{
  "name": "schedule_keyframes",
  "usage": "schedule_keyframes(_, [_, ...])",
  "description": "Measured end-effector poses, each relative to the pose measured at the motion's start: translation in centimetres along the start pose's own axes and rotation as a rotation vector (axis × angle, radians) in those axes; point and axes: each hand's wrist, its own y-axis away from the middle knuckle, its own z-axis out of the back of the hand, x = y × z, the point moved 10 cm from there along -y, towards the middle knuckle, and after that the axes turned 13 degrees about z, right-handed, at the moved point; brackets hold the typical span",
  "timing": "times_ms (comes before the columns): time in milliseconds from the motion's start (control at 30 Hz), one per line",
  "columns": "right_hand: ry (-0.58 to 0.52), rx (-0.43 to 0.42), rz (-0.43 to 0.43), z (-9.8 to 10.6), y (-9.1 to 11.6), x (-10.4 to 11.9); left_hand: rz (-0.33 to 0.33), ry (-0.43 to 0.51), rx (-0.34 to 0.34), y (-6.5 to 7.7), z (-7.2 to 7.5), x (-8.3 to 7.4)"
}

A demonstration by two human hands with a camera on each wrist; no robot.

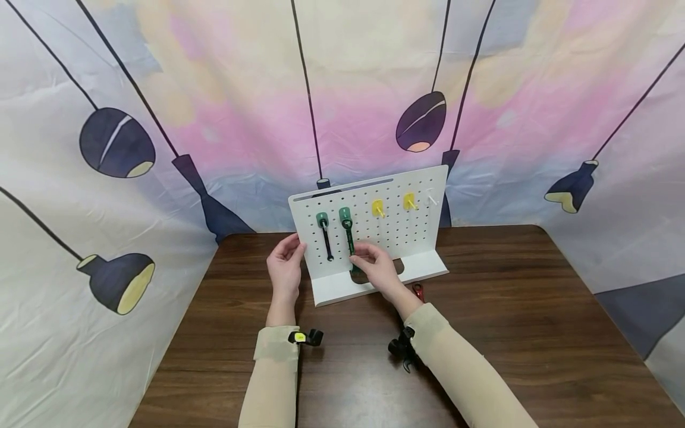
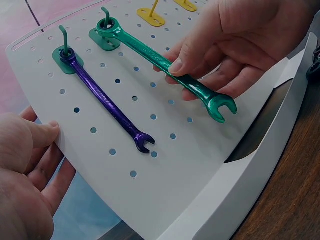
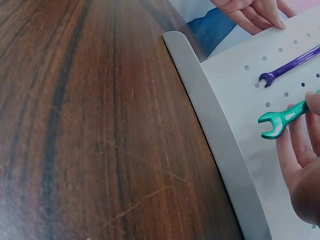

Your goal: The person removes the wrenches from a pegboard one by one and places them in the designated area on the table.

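A white pegboard (image 1: 387,230) stands on its base on the table. My left hand (image 1: 283,267) holds the board's left edge, with the thumb on the front face and fingers behind it. My right hand (image 1: 377,267) pinches the shaft of a green combination wrench (image 2: 145,54) between thumb and fingers. That wrench's ring end is around a green hook (image 2: 106,20), and its open end points down toward the base, tilted out from the board. To its left, a purple combination wrench (image 2: 102,100) hangs by its ring from another green hook (image 2: 64,40).
Two yellow hooks (image 1: 378,207) and a pale hook (image 1: 431,197) are on the board's right half. A red-handled item (image 1: 418,290) and a dark metal tool (image 1: 407,365) lie partly hidden by my right forearm on the brown table (image 1: 508,333). A patterned cloth hangs behind.
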Motion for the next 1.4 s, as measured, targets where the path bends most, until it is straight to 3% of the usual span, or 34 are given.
schedule_keyframes(400, [0.036, 0.013, 0.0, 0.2, 1.1, 0.9, -0.011, 0.001, 0.002, 0.1, 0.0, -0.1])
schedule_keyframes(1000, [-0.106, 0.021, -0.046, 0.0, 2.9, 2.0, 0.006, -0.001, -0.007, 0.1, 0.0, -0.1])
schedule_keyframes(1400, [-0.119, 0.02, -0.093, 0.1, 3.6, 2.8, -0.014, 0.004, 0.007, 0.2, -0.1, -0.2])
